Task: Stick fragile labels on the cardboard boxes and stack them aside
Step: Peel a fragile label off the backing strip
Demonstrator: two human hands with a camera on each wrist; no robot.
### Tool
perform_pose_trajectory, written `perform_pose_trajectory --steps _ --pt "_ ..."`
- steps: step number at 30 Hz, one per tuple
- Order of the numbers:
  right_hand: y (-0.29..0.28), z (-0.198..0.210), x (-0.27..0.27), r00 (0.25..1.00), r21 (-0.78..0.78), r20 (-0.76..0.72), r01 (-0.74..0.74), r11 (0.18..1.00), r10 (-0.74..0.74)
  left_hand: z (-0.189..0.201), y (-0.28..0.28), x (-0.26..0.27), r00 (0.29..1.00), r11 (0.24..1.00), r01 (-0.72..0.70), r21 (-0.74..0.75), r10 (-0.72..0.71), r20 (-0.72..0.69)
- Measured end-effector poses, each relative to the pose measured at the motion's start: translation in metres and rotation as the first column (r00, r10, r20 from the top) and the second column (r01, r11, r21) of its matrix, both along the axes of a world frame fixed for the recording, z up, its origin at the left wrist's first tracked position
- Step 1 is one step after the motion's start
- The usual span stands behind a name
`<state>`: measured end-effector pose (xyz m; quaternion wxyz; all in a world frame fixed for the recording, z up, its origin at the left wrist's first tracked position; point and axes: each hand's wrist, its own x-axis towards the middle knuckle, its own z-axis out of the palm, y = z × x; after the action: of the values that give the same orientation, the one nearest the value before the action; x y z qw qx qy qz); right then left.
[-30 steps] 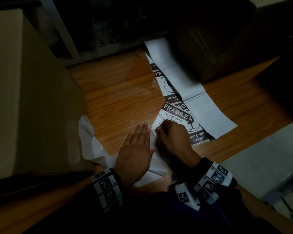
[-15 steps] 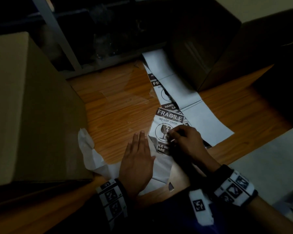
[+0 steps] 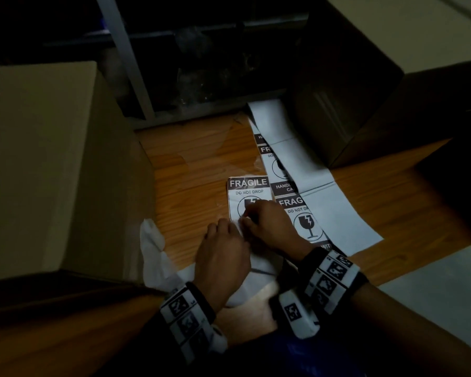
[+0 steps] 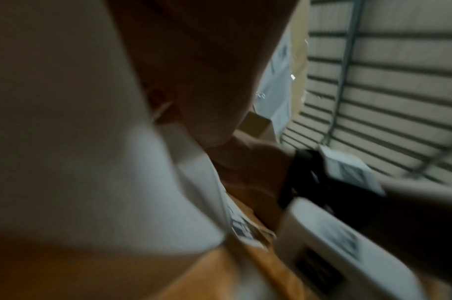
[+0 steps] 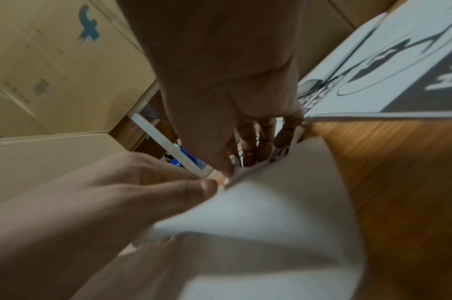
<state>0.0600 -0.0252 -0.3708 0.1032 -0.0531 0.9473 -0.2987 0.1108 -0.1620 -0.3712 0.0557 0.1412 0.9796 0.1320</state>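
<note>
Wooden floor (image 3: pixel 196 159); both hands (image 3: pixel 267 224) pinching fragile label (image 3: pixel 245 191) beside cardboard box (image 3: pixel 52 164).

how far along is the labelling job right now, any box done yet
Done: blank backing paper beside the strip suggests earlier labels were used; no labelled box is visible. In hand: the right hand pinches a fragile label while the left hand holds its backing, peeling it. Left: stick it on the cardboard box, stack that aside, then use the remaining labels.

Fragile label (image 3: pixel 246 195) apparently half-peeled; cardboard box (image 3: pixel 52 170) left.
</note>
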Motion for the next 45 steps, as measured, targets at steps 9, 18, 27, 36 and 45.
perform_pose_trajectory --steps 9,18,27,36,45 --pt "-0.002 -0.002 0.002 0.999 -0.042 -0.033 -0.006 0.999 0.004 -0.019 -0.023 -0.013 0.965 0.964 0.233 0.132 -0.212 -0.155" --pt "-0.003 -0.008 0.005 1.0 0.002 0.013 0.012 1.0 -0.012 -0.024 -0.028 -0.006 0.942 0.945 0.328 0.0 -0.327 -0.08" --pt "-0.001 -0.011 0.006 0.998 -0.003 0.006 0.065 0.998 -0.065 -0.023 -0.019 0.004 0.911 0.915 0.364 -0.175 -0.388 -0.136" --pt "0.0 -0.008 0.012 0.974 -0.049 0.059 0.22 0.974 -0.217 -0.015 -0.017 0.007 0.905 0.89 0.385 -0.244 -0.417 -0.091" --pt "0.003 -0.002 0.007 0.942 -0.122 0.167 0.312 0.942 -0.291 -0.014 -0.017 0.01 0.927 0.914 0.355 -0.196 -0.371 -0.055"
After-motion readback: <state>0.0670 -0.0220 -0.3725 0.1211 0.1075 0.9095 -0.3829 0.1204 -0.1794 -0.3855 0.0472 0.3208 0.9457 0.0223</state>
